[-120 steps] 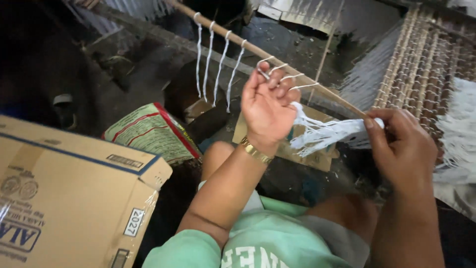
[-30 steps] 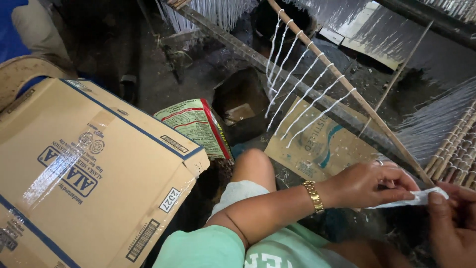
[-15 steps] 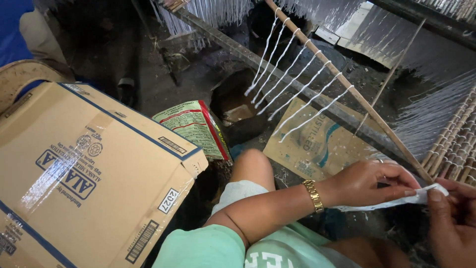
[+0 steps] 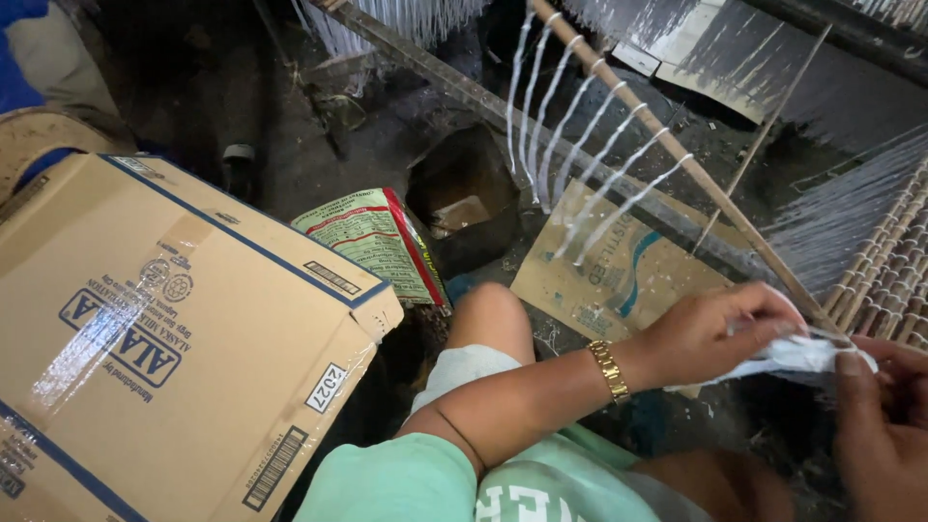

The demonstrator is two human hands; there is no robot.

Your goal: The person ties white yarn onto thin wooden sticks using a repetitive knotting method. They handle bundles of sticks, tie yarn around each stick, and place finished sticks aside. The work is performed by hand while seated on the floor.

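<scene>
Dim, cluttered floor lies below a loom, with a cardboard box (image 4: 184, 338) at the left edge and a printed green-and-red bag (image 4: 372, 242) beside it. Left hand (image 4: 720, 333), gold bracelet (image 4: 609, 370) at the wrist, is curled closed, pinching a white fibre strip (image 4: 797, 353). Right hand (image 4: 884, 425) pinches the strip's other end. Its long axis runs roughly level between both hands, just under the slanting wooden rod (image 4: 667, 145) hung with white loops (image 4: 580, 135).

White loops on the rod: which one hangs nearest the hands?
The lowest loop, last in the row toward the right end of the rod, hangs closest to the left hand; the others sit farther up.
</scene>
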